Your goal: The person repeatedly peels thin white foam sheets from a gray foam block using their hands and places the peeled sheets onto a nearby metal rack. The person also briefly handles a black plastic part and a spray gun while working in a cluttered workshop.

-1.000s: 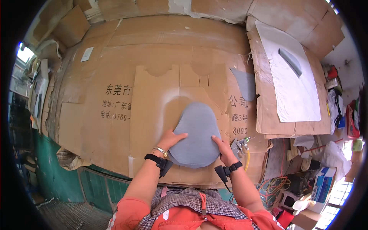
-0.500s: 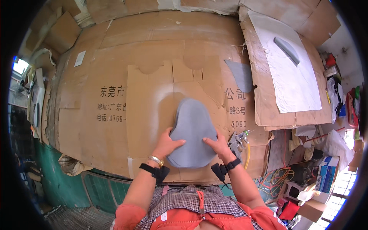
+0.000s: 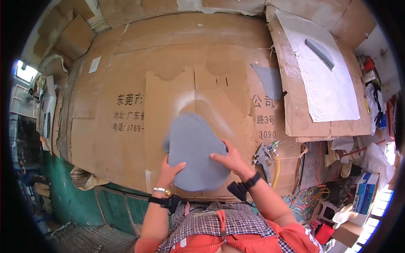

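Gripping a grey pad [image 3: 196,149] in our left hand [image 3: 170,171] and right hand [image 3: 233,159]
We hold it by opposite sides over cardboard [image 3: 97,145]; a spray gun [image 3: 264,157] lies to the right.

Cardboard [image 3: 122,80] | black printed characters [image 3: 130,100] and digits [image 3: 267,134] | three rows left, three right

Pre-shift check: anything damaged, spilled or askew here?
Yes: the cardboard is ragged along its left edge, and a pale haze marks it beyond the grey pad. At lower right, cords lie tangled rather than coiled.
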A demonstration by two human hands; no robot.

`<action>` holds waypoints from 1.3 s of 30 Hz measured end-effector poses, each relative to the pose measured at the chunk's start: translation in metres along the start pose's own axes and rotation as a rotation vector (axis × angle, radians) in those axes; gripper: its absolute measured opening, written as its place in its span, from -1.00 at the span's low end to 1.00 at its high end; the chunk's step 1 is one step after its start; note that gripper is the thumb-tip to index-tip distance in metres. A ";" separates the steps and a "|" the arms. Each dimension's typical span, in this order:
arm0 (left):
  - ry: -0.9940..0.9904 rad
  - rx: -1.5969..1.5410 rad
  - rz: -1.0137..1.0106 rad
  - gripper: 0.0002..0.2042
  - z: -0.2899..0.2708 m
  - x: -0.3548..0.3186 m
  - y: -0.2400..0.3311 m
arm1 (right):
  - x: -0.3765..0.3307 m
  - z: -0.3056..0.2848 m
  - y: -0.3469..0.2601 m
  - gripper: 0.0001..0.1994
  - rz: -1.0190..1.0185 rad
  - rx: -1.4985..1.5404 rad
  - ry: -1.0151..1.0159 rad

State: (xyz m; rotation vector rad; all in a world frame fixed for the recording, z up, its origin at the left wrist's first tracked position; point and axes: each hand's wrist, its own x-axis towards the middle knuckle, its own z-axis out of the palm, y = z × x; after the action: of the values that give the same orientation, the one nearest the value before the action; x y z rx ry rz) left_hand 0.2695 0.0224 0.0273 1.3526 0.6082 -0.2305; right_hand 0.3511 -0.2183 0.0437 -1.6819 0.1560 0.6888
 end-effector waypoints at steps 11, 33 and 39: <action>-0.133 -0.353 -0.029 -0.48 0.062 -0.055 0.056 | -0.007 -0.007 0.073 -0.36 0.297 0.702 -0.371; -0.192 -0.301 -0.177 -0.44 0.024 -0.067 0.044 | -0.065 -0.024 0.046 -0.30 0.134 0.648 -0.118; -0.201 -0.155 0.171 -0.40 0.020 -0.061 0.103 | -0.050 -0.032 -0.039 -0.33 -0.173 0.657 -0.169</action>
State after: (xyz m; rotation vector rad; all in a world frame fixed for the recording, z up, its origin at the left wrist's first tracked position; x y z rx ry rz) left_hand 0.2757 0.0147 0.1480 1.2065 0.3333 -0.1737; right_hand 0.3401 -0.2516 0.1053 -0.9912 0.0997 0.5646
